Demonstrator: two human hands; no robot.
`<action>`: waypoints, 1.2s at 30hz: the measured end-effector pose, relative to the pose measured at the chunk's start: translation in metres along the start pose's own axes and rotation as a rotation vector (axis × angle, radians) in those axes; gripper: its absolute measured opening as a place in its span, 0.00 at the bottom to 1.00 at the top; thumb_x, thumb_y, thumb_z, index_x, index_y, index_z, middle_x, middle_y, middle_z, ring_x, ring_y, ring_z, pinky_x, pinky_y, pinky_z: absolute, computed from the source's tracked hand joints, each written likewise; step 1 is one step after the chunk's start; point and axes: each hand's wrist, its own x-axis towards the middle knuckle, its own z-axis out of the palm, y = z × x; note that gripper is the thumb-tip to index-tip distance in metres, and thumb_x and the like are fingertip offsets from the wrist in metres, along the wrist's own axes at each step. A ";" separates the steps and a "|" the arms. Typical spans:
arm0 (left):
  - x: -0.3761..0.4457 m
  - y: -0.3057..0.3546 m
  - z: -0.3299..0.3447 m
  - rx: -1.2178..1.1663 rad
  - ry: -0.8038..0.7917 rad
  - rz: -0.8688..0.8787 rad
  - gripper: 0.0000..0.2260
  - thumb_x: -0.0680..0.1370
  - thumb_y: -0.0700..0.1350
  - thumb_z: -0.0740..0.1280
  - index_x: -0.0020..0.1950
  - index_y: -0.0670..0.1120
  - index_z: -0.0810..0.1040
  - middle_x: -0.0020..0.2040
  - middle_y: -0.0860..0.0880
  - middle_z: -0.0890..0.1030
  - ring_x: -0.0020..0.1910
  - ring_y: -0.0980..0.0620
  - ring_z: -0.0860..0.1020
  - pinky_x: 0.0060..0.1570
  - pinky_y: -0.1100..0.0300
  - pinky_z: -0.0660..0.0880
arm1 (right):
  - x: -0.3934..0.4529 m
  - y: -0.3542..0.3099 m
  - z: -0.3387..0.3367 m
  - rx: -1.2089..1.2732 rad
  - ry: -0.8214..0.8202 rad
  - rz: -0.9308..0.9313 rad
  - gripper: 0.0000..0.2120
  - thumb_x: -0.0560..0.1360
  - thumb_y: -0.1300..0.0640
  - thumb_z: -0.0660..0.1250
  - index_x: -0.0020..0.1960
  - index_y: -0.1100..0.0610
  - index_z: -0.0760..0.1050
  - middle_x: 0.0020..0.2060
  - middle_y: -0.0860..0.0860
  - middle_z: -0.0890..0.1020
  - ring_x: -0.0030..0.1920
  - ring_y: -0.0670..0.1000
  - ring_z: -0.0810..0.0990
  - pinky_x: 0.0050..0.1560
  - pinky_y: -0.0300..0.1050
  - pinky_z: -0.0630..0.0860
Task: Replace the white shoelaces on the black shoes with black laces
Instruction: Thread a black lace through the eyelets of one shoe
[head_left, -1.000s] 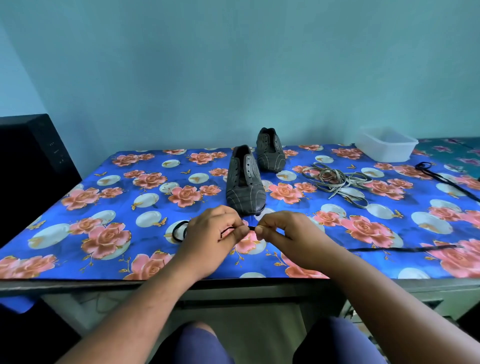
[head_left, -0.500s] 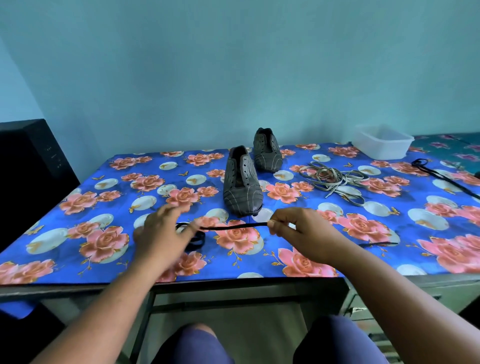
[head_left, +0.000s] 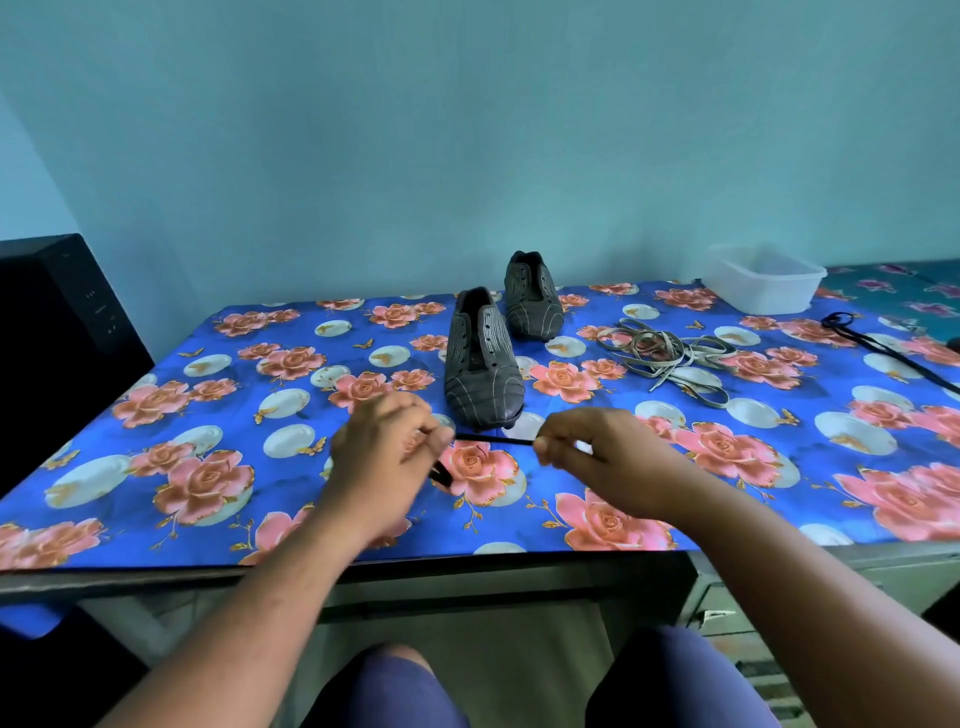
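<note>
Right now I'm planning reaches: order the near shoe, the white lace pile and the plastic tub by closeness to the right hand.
1. Near shoe, just beyond the right hand, slightly left.
2. White lace pile, farther back, right.
3. Plastic tub, back right corner.

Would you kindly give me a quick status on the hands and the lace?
Left hand and right hand both pinching black lace, stretched between them. Both shoes unlaced; white laces piled aside. Nothing in the way.
</note>
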 end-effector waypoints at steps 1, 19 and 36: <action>0.001 -0.010 -0.007 0.052 0.021 -0.044 0.19 0.77 0.64 0.63 0.45 0.51 0.82 0.57 0.53 0.80 0.63 0.46 0.75 0.59 0.44 0.72 | -0.002 0.006 -0.005 0.012 0.005 0.028 0.11 0.83 0.47 0.62 0.44 0.47 0.78 0.40 0.41 0.82 0.44 0.43 0.80 0.49 0.48 0.76; 0.009 0.034 0.010 -0.399 -0.178 0.050 0.15 0.78 0.59 0.69 0.42 0.49 0.81 0.49 0.56 0.78 0.50 0.53 0.80 0.47 0.51 0.80 | 0.013 -0.007 0.005 0.126 0.030 -0.021 0.10 0.83 0.50 0.64 0.45 0.49 0.81 0.40 0.43 0.82 0.48 0.44 0.78 0.50 0.43 0.75; 0.119 -0.015 0.013 -0.348 -0.216 -0.083 0.07 0.79 0.49 0.73 0.42 0.49 0.83 0.38 0.53 0.78 0.34 0.60 0.70 0.40 0.65 0.68 | 0.115 0.017 -0.008 1.250 0.544 0.333 0.05 0.79 0.52 0.70 0.46 0.53 0.79 0.47 0.53 0.86 0.52 0.51 0.85 0.63 0.53 0.75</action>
